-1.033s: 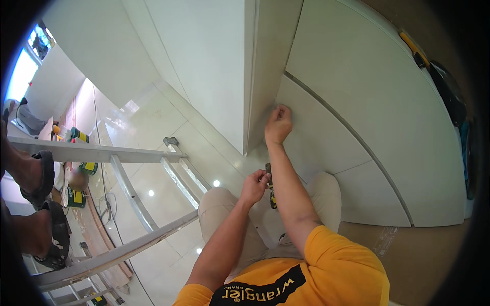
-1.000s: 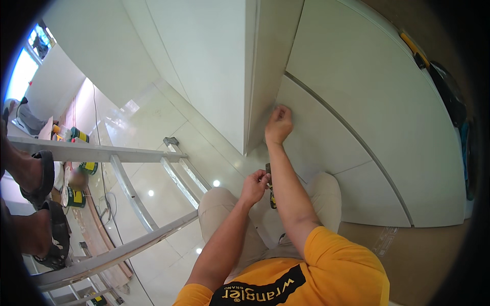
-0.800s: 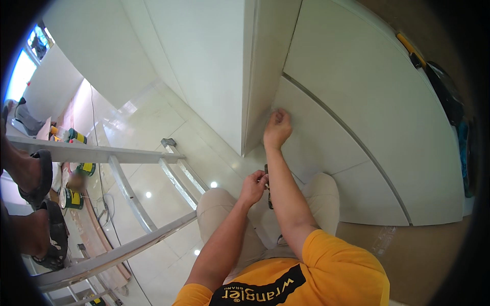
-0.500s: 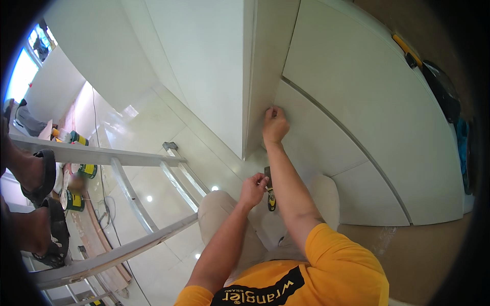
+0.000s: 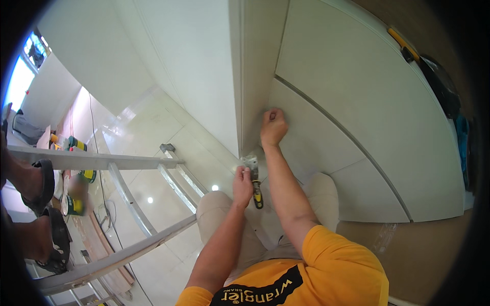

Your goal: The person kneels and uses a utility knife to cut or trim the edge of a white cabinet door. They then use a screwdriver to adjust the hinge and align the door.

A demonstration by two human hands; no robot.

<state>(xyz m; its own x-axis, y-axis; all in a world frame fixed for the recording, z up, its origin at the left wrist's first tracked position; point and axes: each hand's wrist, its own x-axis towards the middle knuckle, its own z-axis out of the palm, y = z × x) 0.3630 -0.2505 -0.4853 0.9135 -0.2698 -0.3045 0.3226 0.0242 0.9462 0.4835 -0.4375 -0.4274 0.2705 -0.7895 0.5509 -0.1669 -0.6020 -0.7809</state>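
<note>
My left hand point(image 5: 243, 186) holds a putty knife point(image 5: 258, 196) with a yellow and black handle. Its broad metal blade points up and away, close to the bottom corner of a tall white panel point(image 5: 204, 76). Farther off, my right hand point(image 5: 274, 127) is closed against the low pale cabinet front point(image 5: 316, 132), beside the inner corner with the tall panel. Its fingers are curled in, and whatever they may hold is hidden.
An aluminium ladder point(image 5: 135, 199) stands at my left, with another person's sandalled feet point(image 5: 53, 239) on it. Paint cans point(image 5: 76, 204), boards point(image 5: 104, 245) and a cable lie behind it. On the cabinet top at right rest a yellow-handled tool point(image 5: 403, 43) and a black item point(image 5: 439, 89).
My left hand has moved slightly left and forward, and the putty knife has turned so its blade face shows. My right hand has stayed nearly in place at the corner.
</note>
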